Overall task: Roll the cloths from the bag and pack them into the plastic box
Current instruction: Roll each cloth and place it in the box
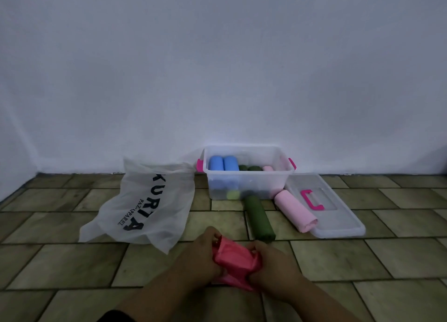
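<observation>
A crumpled red cloth (235, 261) is held low over the tiled floor between both hands. My left hand (200, 254) grips its left side and my right hand (271, 261) grips its right side. Behind them stands the clear plastic box (249, 176) with pink latches, holding two blue rolls (223, 163), dark green rolls and a pink roll. A rolled green cloth (258, 217) and a rolled pink cloth (295, 211) lie on the floor in front of the box. The white printed bag (147, 200) lies flat to the left.
The box's clear lid (338, 215) with a pink handle lies on the floor to the right, partly under the pink roll. A white wall rises just behind the box. Bare tiles stretch to the left and right of my hands.
</observation>
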Motion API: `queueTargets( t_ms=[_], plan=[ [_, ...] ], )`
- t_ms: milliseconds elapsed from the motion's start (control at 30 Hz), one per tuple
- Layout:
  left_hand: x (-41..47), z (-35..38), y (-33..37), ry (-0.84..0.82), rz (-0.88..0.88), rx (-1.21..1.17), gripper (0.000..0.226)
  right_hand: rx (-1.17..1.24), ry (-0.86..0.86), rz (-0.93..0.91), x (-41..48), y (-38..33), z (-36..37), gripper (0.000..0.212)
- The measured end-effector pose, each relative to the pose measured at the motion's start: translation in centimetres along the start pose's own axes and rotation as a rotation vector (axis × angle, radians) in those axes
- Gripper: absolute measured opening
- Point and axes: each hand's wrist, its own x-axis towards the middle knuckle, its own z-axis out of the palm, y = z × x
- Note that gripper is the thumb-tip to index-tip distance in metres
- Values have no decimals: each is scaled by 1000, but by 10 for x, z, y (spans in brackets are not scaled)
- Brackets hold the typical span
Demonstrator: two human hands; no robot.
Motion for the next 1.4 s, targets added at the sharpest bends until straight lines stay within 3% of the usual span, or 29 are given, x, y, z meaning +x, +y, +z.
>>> queueTargets(
  t_ms=[100,167,300,367,467,567,667,800,933,1133,1233,1333,1400],
  plan=[
    [4,-7,-3,-18,-22,-19,105,-79,86,-91,3,-1,-2,37],
    [7,-15,2,5,26,51,120,-195,175,-170,6,-5,-5,30],
    [14,-20,24,197,122,177,97,-428,452,-257,5,-18,-3,29],
    [20,-18,31,237,-46,-2,82,-513,469,-279,2,-23,4,36],
    [29,-12,34,36,-399,-380,84,-606,404,-345,-4,-26,20,54],
    [31,-7,26,43,-458,-391,89,-517,241,-401,-11,-25,32,58],
    [28,-6,15,39,-433,-307,99,-219,28,-250,-13,-19,26,61],
    [21,-4,9,35,-401,-274,101,88,182,62,-9,-12,13,32],
    [18,2,15,65,-360,-313,98,451,35,304,8,-21,16,26],
    [11,11,21,169,-247,-552,87,649,-110,357,21,-27,13,43],
    [6,5,22,210,-219,-710,71,783,-66,350,22,-29,9,48],
    [3,-11,23,294,-450,-875,45,630,151,216,24,-31,-5,38],
    [5,-26,27,83,-626,-1138,50,435,205,42,26,-36,-17,37]
  ],
)
